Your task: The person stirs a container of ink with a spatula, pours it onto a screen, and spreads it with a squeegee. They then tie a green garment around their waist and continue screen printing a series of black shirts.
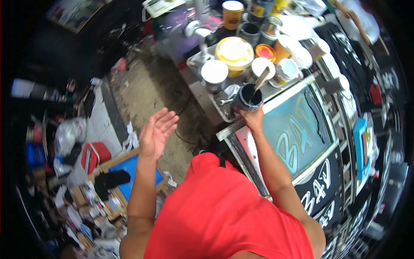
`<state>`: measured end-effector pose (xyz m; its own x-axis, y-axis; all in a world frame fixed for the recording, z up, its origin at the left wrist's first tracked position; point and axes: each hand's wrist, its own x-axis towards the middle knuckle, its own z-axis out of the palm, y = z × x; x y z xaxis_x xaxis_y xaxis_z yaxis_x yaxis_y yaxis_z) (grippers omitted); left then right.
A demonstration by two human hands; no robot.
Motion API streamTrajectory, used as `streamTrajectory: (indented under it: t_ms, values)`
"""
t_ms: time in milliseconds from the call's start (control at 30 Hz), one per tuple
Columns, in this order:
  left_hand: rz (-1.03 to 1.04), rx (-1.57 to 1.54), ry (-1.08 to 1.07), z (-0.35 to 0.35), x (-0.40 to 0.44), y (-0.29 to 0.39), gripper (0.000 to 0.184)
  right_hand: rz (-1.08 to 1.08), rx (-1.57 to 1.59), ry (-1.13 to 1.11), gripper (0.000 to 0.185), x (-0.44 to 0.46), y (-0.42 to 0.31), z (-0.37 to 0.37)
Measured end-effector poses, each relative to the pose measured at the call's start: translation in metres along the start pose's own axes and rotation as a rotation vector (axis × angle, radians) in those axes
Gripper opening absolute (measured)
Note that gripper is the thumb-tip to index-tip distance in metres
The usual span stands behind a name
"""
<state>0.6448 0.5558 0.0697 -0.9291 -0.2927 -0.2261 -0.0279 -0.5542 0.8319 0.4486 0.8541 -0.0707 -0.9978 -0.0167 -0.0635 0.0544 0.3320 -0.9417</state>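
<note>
My right hand (253,117) is wrapped round a black jar of dark paint (247,98), at the near edge of a paint-stained tray. A wooden stick (261,80) leans up out of the jar's open mouth. My left hand (159,130) is raised over the floor with its fingers stretched out, touching nothing. Right of the jar lies a framed screen (297,134) with pale lettering on its mesh and a streak of dark ink along its far side.
The tray (222,105) holds several paint tubs, among them a yellow-rimmed tub (234,54), and a wrench (225,102). Black printed fabric (317,185) lies beside the screen. At the left are a red container (95,156), a blue screen (133,172) and clutter on the floor.
</note>
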Motion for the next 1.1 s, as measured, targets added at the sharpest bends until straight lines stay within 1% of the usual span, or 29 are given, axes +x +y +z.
streamTrajectory:
  t_ms: [33,67,100,167,233,267,300,333,367,433,500,633,667,700,733,800,833,867,900,933,967,1000,1033,1067,1100]
  values:
    - [-0.023,-0.193,0.026,0.007,-0.015,-0.008,0.053,-0.018,0.006,-0.048,0.083,-0.002,0.003,0.006]
    - [-0.015,-0.218,0.028,0.012,-0.028,-0.011,0.061,-0.048,-0.045,-0.026,0.082,-0.002,0.005,0.01]
    - [0.019,-0.218,0.058,0.017,-0.043,-0.014,0.061,-0.081,-0.091,0.004,0.081,0.0,0.006,0.016]
    - [0.012,-0.284,0.018,0.027,-0.068,-0.016,0.061,-0.128,-0.012,-0.02,0.08,0.006,0.008,0.028]
    - [0.018,-0.214,0.057,0.03,-0.094,-0.02,0.062,-0.197,0.009,0.064,0.083,0.016,0.004,0.039]
    - [0.016,-0.179,0.119,0.028,-0.108,-0.023,0.062,-0.142,0.03,0.079,0.087,0.019,-0.001,0.043]
    - [0.019,-0.149,0.181,0.027,-0.12,-0.027,0.062,-0.149,0.031,0.079,0.087,0.023,-0.001,0.044]
    - [0.036,-0.153,0.178,0.022,-0.131,-0.031,0.062,-0.17,0.02,0.106,0.089,0.031,-0.001,0.05]
    - [0.034,-0.136,0.227,0.014,-0.144,-0.035,0.061,-0.187,0.01,0.129,0.09,0.037,0.001,0.058]
    - [0.036,-0.123,0.299,0.005,-0.164,-0.038,0.06,-0.207,0.027,0.124,0.091,0.048,0.007,0.065]
    - [0.052,-0.074,0.408,-0.001,-0.179,-0.038,0.056,-0.178,0.06,0.104,0.091,0.049,0.011,0.069]
    - [0.08,-0.03,0.441,-0.025,-0.192,-0.036,0.055,-0.286,0.014,0.158,0.096,0.05,0.014,0.073]
    - [0.062,0.011,0.437,-0.032,-0.191,-0.034,0.055,-0.214,0.025,0.13,0.1,0.054,0.017,0.075]
    - [0.057,0.05,0.445,-0.04,-0.19,-0.032,0.055,-0.354,-0.033,0.149,0.103,0.074,0.052,0.081]
    - [0.088,0.041,0.481,-0.049,-0.188,-0.03,0.055,-0.345,-0.056,0.162,0.104,0.079,0.057,0.083]
    - [0.095,0.021,0.424,-0.071,-0.179,-0.02,0.057,-0.346,0.098,0.147,0.094,0.072,0.04,0.091]
    - [0.138,0.015,0.476,-0.081,-0.175,-0.01,0.057,-0.459,-0.087,0.248,0.105,0.096,0.075,0.094]
    - [0.181,-0.098,0.464,-0.093,-0.168,-0.001,0.059,-0.173,-0.135,0.17,0.108,0.079,0.048,0.089]
    - [0.225,-0.208,0.439,-0.109,-0.161,0.01,0.062,0.061,-0.33,0.273,0.111,0.074,0.037,0.09]
    - [0.265,-0.217,0.466,-0.131,-0.157,0.023,0.062,-0.165,-0.188,0.196,0.114,0.091,0.068,0.088]
    - [0.295,-0.346,0.42,-0.155,-0.152,0.037,0.065,-0.222,-0.001,0.116,0.109,0.08,0.052,0.089]
    - [0.321,-0.47,0.365,-0.182,-0.146,0.052,0.068,-0.29,0.089,0.057,0.099,0.082,0.055,0.088]
    - [0.344,-0.477,0.379,-0.21,-0.142,0.067,0.068,-0.119,-0.054,0.039,0.092,0.083,0.048,0.081]
    - [0.342,-0.493,0.389,-0.24,-0.138,0.083,0.069,-0.146,-0.137,0.174,0.087,0.072,0.044,0.086]
    - [0.334,-0.512,0.399,-0.268,-0.136,0.097,0.071,-0.026,-0.318,0.254,0.088,0.084,0.08,0.073]
